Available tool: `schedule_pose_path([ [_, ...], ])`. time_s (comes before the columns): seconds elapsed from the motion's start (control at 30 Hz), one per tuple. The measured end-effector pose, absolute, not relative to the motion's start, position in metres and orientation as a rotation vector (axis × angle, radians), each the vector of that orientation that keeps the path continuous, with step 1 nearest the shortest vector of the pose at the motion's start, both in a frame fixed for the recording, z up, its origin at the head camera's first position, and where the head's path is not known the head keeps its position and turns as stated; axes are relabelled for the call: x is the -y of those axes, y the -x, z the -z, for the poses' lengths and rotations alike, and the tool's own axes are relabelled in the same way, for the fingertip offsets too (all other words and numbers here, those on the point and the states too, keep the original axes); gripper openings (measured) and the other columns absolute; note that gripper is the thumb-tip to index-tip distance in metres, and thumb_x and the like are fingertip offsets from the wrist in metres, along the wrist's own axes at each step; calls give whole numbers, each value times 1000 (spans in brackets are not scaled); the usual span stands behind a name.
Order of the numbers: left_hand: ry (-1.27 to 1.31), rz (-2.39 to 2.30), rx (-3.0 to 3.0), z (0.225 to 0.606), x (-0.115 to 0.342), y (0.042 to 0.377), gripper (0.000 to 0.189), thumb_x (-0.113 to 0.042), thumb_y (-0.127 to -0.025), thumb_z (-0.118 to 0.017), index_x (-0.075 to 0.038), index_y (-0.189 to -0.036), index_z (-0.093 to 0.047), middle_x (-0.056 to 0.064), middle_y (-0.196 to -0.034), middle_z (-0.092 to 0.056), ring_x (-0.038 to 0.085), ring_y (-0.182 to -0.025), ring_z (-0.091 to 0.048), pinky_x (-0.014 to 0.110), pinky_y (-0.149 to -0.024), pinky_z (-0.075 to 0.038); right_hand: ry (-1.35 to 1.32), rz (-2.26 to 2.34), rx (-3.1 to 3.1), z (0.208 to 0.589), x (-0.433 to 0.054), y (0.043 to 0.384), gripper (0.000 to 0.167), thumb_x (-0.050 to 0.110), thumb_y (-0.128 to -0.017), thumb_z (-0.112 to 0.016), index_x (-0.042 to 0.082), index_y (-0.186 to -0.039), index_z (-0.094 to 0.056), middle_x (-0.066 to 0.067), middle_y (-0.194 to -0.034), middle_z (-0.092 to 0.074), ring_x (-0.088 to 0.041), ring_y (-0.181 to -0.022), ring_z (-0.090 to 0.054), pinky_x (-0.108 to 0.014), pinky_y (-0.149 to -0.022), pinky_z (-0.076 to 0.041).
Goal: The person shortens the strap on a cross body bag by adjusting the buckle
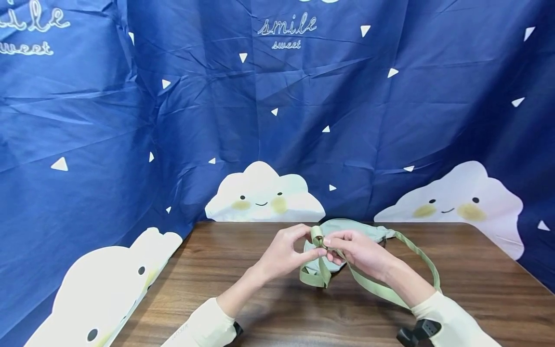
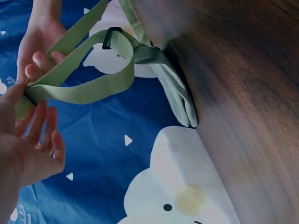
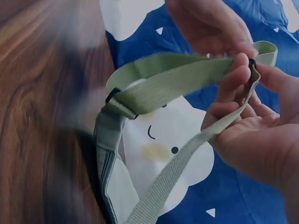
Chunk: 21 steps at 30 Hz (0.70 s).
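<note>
Pinching a green strap (image 3: 182, 86) at its dark slider (image 3: 252, 62) above the table (image 1: 269, 308)

The fingers of the left hand (image 1: 279, 253) grasp the strap, thumb and forefinger set on either side of a small loop that rises between them. The fingers of the right hand (image 1: 364, 250) pinch the strap just beside that loop; both hands meet at the slider, so the finer detail of each hold is partly hidden. From there the strap hangs in a wider loop and runs back to a second dark buckle (image 2: 111, 38) near one end of a pale green bag (image 1: 342, 225). The bag lies on the brown wooden table behind the hands, toward its far edge. From the bag's right corner the strap curves out and round toward the right wrist. Pale sleeves (image 1: 208, 320) cover both forearms, and a black device (image 1: 419, 332) sits at the right one. Beyond the table hangs a blue cloth (image 1: 295, 125) printed with smiling clouds (image 1: 262, 193) and white triangles.
</note>
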<state>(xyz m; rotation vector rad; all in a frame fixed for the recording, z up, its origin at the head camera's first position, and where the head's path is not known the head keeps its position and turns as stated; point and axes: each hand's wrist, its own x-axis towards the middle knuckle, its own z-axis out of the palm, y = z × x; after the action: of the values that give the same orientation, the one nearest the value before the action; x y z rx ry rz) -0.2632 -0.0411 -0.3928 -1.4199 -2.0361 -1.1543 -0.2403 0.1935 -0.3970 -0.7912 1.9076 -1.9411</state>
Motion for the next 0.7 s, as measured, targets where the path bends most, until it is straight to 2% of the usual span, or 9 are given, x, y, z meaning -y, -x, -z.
schedule_pose_path([
  [0.23, 1377, 1081, 2067, 393, 42, 265, 37, -22, -82, -89, -10, -113, -73, -5, -94, -69, 11, -89, -66, 30, -84, -53, 806, 2079, -1780, 387, -196, 236, 25, 12, -108, -48, 6, -98, -71, -2, -74, -58, -14, -66, -50, -26, -74, -40],
  [0.5, 1456, 1033, 2028, 396, 43, 269, 31, -20, -83, -87, -11, -110, -74, -6, -93, -69, 3, -88, -62, 19, -82, -50, 874, 2343, -1418, 371, -205, 231, 39, 11, -112, -32, 9, -91, -65, 0, -74, -55, -13, -66, -49, -25, -70, -41],
  [0.7, 1459, 1025, 2066, 397, 43, 271, 29, -22, -85, -86, -12, -109, -74, -7, -96, -69, 1, -90, -61, 18, -83, -50, 923, 2412, -1205, 363, -209, 227, 43, 16, -112, -27, 8, -84, -59, 0, -73, -52, -17, -66, -37, -27, -71, -37],
])
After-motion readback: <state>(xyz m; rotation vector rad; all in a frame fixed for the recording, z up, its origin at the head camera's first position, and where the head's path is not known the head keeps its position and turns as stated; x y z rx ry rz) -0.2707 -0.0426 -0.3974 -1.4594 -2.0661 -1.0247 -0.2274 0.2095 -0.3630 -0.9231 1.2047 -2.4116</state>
